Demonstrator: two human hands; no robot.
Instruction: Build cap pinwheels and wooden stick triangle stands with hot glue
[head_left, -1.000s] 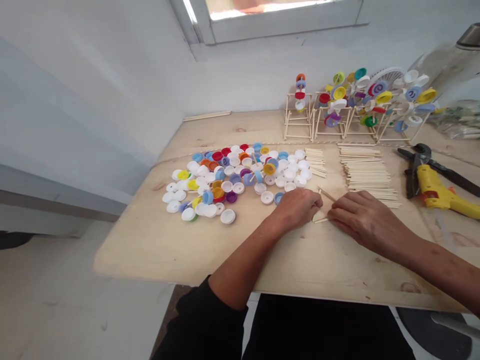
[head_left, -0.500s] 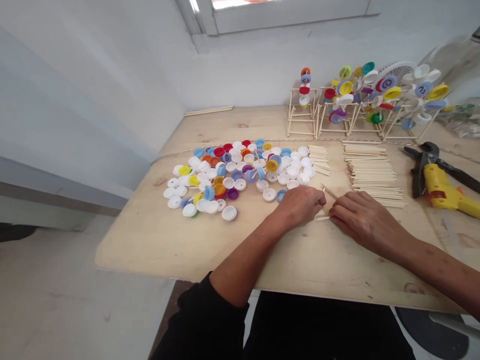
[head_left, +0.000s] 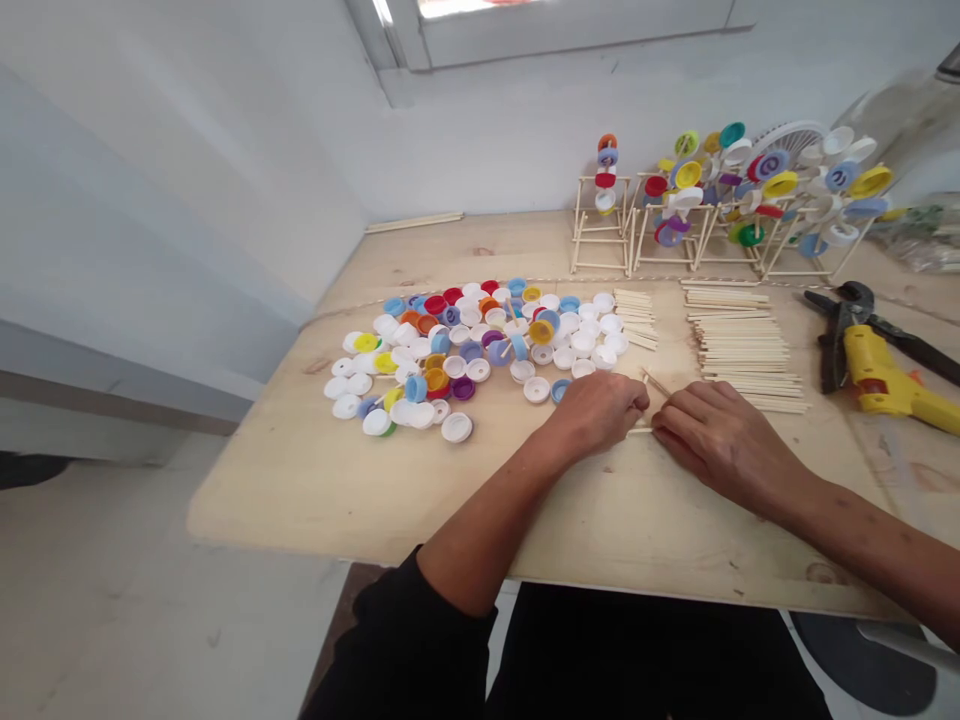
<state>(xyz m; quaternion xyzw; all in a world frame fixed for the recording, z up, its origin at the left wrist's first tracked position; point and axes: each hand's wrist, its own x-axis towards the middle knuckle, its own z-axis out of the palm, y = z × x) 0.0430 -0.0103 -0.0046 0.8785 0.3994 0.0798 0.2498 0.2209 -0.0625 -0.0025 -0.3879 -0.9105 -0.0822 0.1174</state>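
Observation:
My left hand (head_left: pixel 602 411) is closed, its fingertips pinched around a thin wooden stick whose tip shows beside the thumb. Across from it, my right hand (head_left: pixel 721 436) lies low over the table with bent fingers pressed together on thin sticks. One darker stick (head_left: pixel 657 382) slants up out of the right fingers. A short pale stick (head_left: pixel 640 431) lies flat between the two hands. The fingers cover most of where these sticks meet. Just left of my left hand spreads a pile of plastic bottle caps (head_left: pixel 457 428), white and coloured.
Beyond my right hand lie long wooden sticks (head_left: pixel 742 345) in rows, with shorter sticks (head_left: pixel 636 318) left of them. A yellow glue gun (head_left: pixel 874 370) and black-handled cutters (head_left: pixel 832 340) lie at the right. Stick frames with bottle-cap wheels (head_left: pixel 602 235) stand along the wall.
The view has shifted slightly. Both hands stay almost in the same place, with the right fingers a touch closer to the left hand.

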